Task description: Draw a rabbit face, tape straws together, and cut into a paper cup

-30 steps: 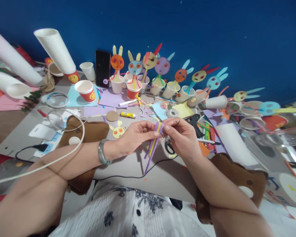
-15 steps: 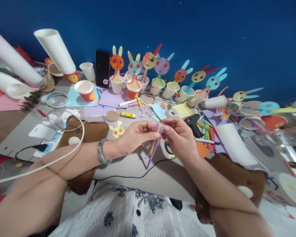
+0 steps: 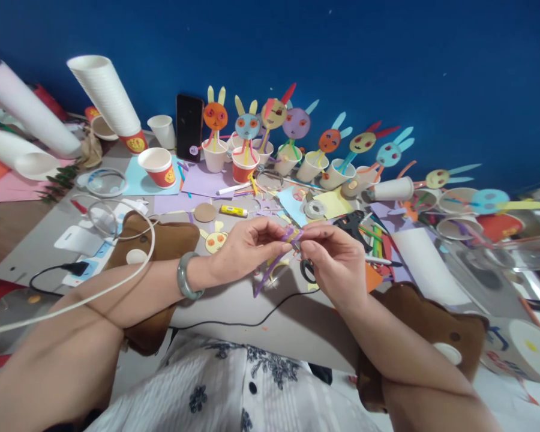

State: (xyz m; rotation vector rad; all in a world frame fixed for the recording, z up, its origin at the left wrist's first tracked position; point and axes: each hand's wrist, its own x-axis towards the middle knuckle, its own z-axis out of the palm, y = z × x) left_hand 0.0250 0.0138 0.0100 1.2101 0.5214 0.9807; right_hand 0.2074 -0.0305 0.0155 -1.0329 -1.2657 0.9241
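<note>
Tipped over since half a second ago, the bundle of purple and yellow strips (image 3: 292, 234) now lies slantwise at the fingertips where it had hung down, and the right fingertips have drawn back a little. Narrow and banded yellow between purple, it looks folded at the top, with one purple tail (image 3: 268, 278) slanting down toward the left arm. It's up over the middle of the table (image 3: 234, 303). The left hand (image 3: 238, 252) pinches it, thumb against fingers. The right hand (image 3: 339, 264) has thumb and forefinger nearly together at the bundle's right end; whether they grip it I can't tell.

Below the hands, bare grey tabletop runs to the near edge by the patterned shirt (image 3: 252, 384), crossed by a thin black cable (image 3: 252, 324). Brown cushions (image 3: 425, 324) lie under both arms, and a black ring handle (image 3: 306, 271) sits just beside the right hand.

Toward the blue wall, a white paper cup (image 3: 215, 161) holds an orange rabbit figure (image 3: 215, 116), and the red cup (image 3: 246, 170) next to it a pale blue one (image 3: 247, 126). More white cups carry similar figures to the right.
</note>
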